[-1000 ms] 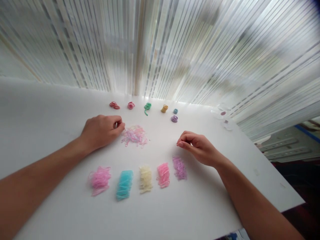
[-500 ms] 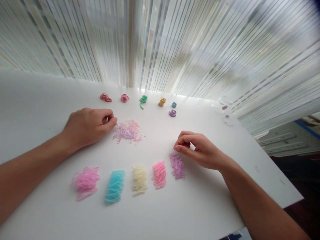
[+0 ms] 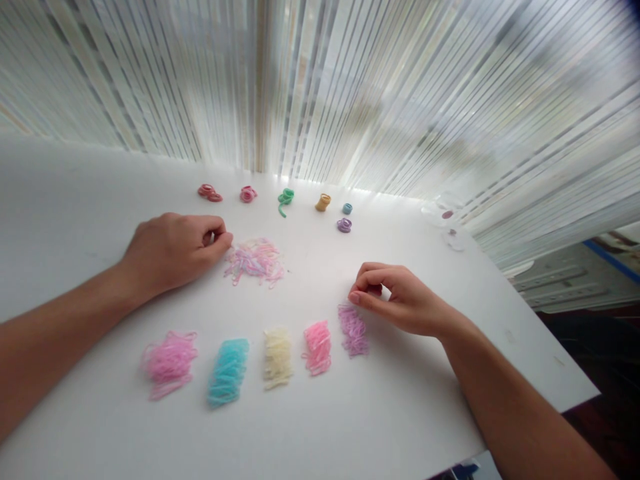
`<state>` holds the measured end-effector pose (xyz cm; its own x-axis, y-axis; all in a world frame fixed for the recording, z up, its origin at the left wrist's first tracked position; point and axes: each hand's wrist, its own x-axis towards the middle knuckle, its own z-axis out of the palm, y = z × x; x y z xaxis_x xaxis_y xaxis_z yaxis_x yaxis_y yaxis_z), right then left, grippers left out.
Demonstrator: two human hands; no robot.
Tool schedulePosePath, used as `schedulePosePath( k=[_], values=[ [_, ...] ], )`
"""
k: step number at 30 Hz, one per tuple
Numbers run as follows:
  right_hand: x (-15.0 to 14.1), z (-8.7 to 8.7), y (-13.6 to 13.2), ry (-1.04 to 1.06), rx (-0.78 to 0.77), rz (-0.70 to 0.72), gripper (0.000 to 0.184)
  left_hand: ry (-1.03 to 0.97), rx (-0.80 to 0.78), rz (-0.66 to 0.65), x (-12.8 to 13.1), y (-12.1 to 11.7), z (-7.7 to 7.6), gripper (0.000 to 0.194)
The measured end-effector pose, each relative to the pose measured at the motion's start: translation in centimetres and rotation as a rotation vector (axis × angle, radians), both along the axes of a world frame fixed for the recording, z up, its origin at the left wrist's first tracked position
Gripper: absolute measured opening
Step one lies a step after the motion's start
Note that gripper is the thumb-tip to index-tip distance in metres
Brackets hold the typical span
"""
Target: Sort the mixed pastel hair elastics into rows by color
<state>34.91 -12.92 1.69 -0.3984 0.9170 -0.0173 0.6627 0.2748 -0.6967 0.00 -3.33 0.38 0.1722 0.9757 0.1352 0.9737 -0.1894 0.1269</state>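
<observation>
At the left edge of a loose pile of mixed pastel rubber bands (image 3: 257, 261), my left hand (image 3: 177, 250) is closed in a pinch; whatever its fingertips hold is too small to make out. My right hand (image 3: 397, 293) is also pinched, just above a heap of purple rubber bands (image 3: 354, 330), and I cannot see what lies between its fingers. Sorted heaps form a front row: violet-pink bands (image 3: 171, 363), turquoise bands (image 3: 229, 371), cream bands (image 3: 278, 358) and pink bands (image 3: 317, 347).
Along the back lie small coils in red (image 3: 210, 193), pink (image 3: 248, 194), green (image 3: 285, 199), yellow (image 3: 323, 203), blue (image 3: 347, 208) and purple (image 3: 345, 225). Clear plastic pieces (image 3: 453, 239) rest at the right back. String curtains (image 3: 300, 87) hang behind the white table (image 3: 320, 427).
Both hands keep their pinched poses beside the same heaps. The whole view has shifted very slightly; the heaps look the same.
</observation>
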Motion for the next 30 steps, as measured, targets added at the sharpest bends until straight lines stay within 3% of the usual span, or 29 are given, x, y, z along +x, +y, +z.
schedulePosePath(
  k=[16, 21, 30],
  values=[
    [0.6, 0.8, 0.0, -0.141, 0.049, 0.038, 0.017, 0.035, -0.03, -0.016, 0.0, 0.1, 0.2, 0.037],
    [0.8, 1.0, 0.0, -0.141, 0.09, -0.013, 0.02, 0.04, -0.028, -0.019, -0.1, 0.0, 0.3, 0.037],
    [0.6, 1.1, -0.1, -0.126, -0.047, 0.027, 0.017, 0.033, -0.012, -0.006, -0.2, 0.5, -0.3, 0.039]
  ],
)
